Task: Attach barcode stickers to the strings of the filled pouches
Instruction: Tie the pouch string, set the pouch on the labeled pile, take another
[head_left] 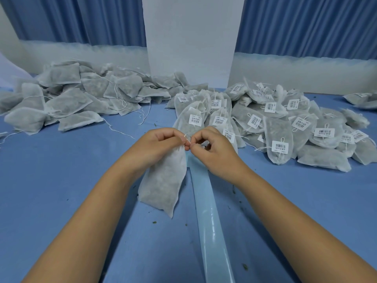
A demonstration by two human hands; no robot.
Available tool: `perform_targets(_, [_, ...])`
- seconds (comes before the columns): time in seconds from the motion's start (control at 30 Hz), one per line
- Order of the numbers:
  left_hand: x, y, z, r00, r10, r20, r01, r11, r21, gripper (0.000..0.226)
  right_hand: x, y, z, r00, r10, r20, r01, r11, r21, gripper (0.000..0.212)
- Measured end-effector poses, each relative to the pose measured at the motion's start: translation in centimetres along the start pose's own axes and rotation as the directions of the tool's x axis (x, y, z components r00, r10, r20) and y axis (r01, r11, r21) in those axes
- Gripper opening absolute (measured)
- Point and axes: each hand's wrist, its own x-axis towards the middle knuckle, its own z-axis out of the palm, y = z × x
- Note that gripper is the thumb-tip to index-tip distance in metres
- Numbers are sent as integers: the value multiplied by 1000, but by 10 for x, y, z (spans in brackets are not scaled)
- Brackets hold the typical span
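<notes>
Gripped the string (186, 137) of a filled pouch (163, 184), pinched between left hand (161, 144) and right hand (214, 153), over the worktop (61, 180), close to the labelled pouches (285, 123).

The left hand (161, 144) hides the neck of the pouch (163, 184), and only a short piece of string (186, 137) shows between the pinching fingertips. The right hand (212, 152) covers the upper end of the pale strip (210, 221), which the bottom edge cuts off. The print on the barcode stickers (280, 147) is too small to read.
</notes>
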Motion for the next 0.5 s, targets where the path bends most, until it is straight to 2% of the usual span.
perform_targets(0.1, [-1, 1, 6, 998, 25, -55, -24, 1000, 10, 19, 0, 1, -1, 999, -45, -30, 43, 997, -66, 6])
perform_targets(0.2, [1, 2, 6, 987, 70, -147, -52, 991, 122, 20, 1, 3, -2, 998, -60, -34, 57, 995, -86, 7])
perform_targets(0.27, [1, 2, 4, 989, 36, -140, -18, 992, 126, 16, 0, 3, -2, 998, -56, -37, 53, 996, -77, 8])
perform_targets(0.43, [0, 1, 3, 993, 13, -114, 5, 988, 157, 23, -2, 1, -1, 998, -35, -51, 43, 987, 156, 24])
perform_targets(0.5, [1, -1, 2, 993, 2, -122, 20, 984, 179, 22, -1, 1, -2, 998, -42, -40, 48, 982, 182, 25])
